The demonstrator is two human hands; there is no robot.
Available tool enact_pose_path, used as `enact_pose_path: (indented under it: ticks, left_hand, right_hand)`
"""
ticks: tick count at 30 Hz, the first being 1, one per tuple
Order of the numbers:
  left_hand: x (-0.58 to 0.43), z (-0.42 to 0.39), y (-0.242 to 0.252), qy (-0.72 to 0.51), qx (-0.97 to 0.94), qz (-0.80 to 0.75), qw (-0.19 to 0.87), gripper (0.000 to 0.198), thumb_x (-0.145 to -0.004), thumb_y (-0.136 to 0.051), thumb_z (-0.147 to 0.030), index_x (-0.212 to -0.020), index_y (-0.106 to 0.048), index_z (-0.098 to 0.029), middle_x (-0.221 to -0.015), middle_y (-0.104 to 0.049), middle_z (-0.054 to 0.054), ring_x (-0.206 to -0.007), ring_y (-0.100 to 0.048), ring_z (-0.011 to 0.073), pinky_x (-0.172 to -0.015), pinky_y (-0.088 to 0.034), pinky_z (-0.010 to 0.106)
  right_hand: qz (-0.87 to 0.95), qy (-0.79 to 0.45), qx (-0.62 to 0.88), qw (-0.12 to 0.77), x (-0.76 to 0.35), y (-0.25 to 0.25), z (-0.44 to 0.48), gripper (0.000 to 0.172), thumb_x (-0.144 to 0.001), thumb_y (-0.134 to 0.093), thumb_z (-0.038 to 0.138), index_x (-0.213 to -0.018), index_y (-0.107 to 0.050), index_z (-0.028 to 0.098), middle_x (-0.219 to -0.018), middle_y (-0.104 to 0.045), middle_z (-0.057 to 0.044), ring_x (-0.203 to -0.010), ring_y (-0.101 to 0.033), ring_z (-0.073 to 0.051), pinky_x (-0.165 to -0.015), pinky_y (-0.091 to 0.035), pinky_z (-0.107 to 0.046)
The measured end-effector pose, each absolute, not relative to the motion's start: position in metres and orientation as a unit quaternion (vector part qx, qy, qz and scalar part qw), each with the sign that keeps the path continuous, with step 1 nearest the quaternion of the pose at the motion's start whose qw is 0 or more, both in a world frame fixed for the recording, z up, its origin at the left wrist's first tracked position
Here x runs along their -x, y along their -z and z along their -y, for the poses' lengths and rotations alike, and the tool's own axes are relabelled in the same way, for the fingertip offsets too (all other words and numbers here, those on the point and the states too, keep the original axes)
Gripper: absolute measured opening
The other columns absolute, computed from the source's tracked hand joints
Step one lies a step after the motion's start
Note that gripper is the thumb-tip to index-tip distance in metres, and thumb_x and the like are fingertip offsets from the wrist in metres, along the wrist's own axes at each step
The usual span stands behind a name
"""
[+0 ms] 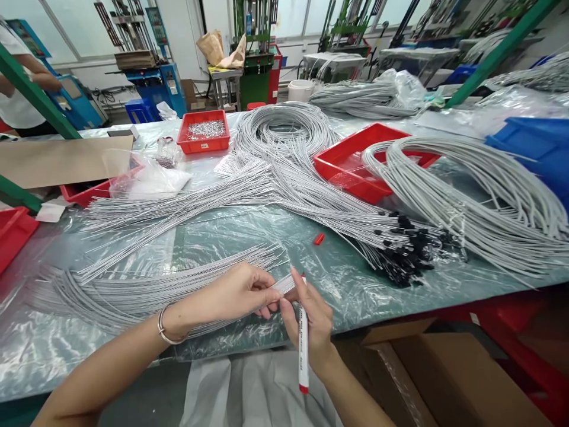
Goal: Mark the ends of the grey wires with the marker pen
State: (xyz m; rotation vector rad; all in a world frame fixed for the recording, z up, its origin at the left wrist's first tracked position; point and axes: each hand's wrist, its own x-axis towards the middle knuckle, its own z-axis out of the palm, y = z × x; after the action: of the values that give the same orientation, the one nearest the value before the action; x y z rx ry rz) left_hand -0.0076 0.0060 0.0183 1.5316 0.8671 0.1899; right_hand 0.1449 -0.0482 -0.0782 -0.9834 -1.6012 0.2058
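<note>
My left hand point(244, 290) is closed around the ends of several thin grey cables point(284, 284), which fan out a little past its fingertips. In my right hand point(316, 317) is a white marker pen point(303, 350) with a red end, pointing down toward my lap. The thumb and forefinger of that hand are at the cable ends. Left of my hands a loose bundle of grey cables point(169, 290) lies along the table's near side. A small red marker cap point(319, 238) rests on the plastic-covered tabletop point(249, 228) beyond my right hand.
A large coil of grey cables point(284, 121) spreads into two bundles, the right one ending in black connectors point(406, 249). Thicker coiled cables point(489, 172) lie at right over a red tray point(347, 169). A red bin of small metal parts point(204, 144) stands behind. A person point(26, 89) is at far left.
</note>
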Motion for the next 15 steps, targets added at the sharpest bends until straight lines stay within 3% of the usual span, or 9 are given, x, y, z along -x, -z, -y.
enact_pose_path:
  ticks: [7,10,13,15]
  left_hand:
    - [0.005,-0.005,-0.007,-0.077,-0.667,-0.373,0.641,0.027,-0.085,-0.052,-0.036,-0.075,-0.059,-0.012,-0.066,-0.060,0.002,-0.067,-0.064,0.0149,-0.057,-0.048,0.021]
    - [0.003,-0.006,-0.009,-0.074,-0.674,-0.372,0.635,0.030,-0.086,-0.050,-0.037,-0.074,-0.059,-0.011,-0.066,-0.060,0.003,-0.066,-0.064,0.0150,-0.058,-0.048,0.020]
    - [0.003,-0.005,-0.013,-0.046,-0.690,-0.362,0.626,0.033,-0.087,-0.049,-0.039,-0.074,-0.060,-0.011,-0.067,-0.061,0.003,-0.067,-0.065,0.0153,-0.058,-0.049,0.020]
    - [0.004,-0.004,-0.015,-0.024,-0.703,-0.349,0.619,0.033,-0.088,-0.048,-0.040,-0.074,-0.059,-0.012,-0.067,-0.061,0.003,-0.067,-0.065,0.0153,-0.058,-0.049,0.020]
  right_hand:
    - [0.686,-0.128,0.420,0.581,-0.151,0.089,0.054,0.059,-0.083,-0.052,0.009,-0.139,-0.036,0.021,-0.068,-0.061,0.000,-0.064,-0.055,-0.016,-0.069,-0.048,-0.033]
    - [0.650,-0.179,0.451,0.585,-0.163,0.088,0.049,0.048,-0.086,-0.052,0.020,-0.133,-0.043,0.020,-0.076,-0.063,-0.002,-0.070,-0.056,-0.016,-0.071,-0.047,-0.031]
    - [0.636,-0.315,0.455,0.538,-0.179,0.076,0.041,0.025,-0.084,-0.054,0.037,-0.101,-0.057,0.018,-0.068,-0.057,0.000,-0.059,-0.051,-0.013,-0.056,-0.042,-0.025]
    - [0.657,-0.422,0.429,0.453,-0.185,0.067,0.038,0.025,-0.085,-0.052,0.039,-0.071,-0.052,0.018,-0.053,-0.045,0.004,-0.046,-0.039,-0.009,-0.045,-0.032,-0.022]
